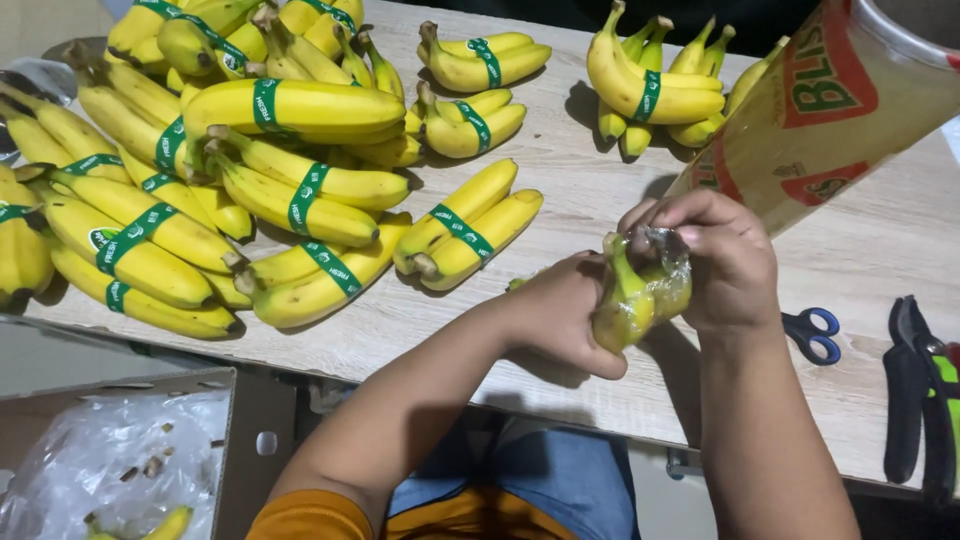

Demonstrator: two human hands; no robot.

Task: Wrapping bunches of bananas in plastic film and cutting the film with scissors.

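A cardboard box (120, 385) sits low at my left, below the table (880, 240) edge. Inside it is crinkly clear plastic (90, 465) and one loose yellow banana (165, 525), plus some small brown bits.

On the table I count three small bunches with green bands close to me: one pair (465, 230) in the middle, one bunch (470, 120) behind it, and one (485, 60) at the far edge. A fourth bunch (650, 90) lies farther right. At the left is a big pile of banded bananas (200, 170), too many and too mixed up for me to count. One pair of blue-handled scissors (812, 335) lies just right of my hands. One black tool with green on its handles (920, 390) lies near the right edge. One big roll of clear wrap with red and green print (820, 110) stands up at the top right.

My small bunch of bananas (635, 295) is in front of me, held up just above the near part of the table. It is yellow with a bit of green at the stem, and shiny clear wrap is pulled tight around it. I cannot tell how many bananas are in it.

My left hand (560, 315) has its grip closed around the lower part of the bunch. My right hand (715, 260) has its grip closed over the top, fingers pinching the wrap there.
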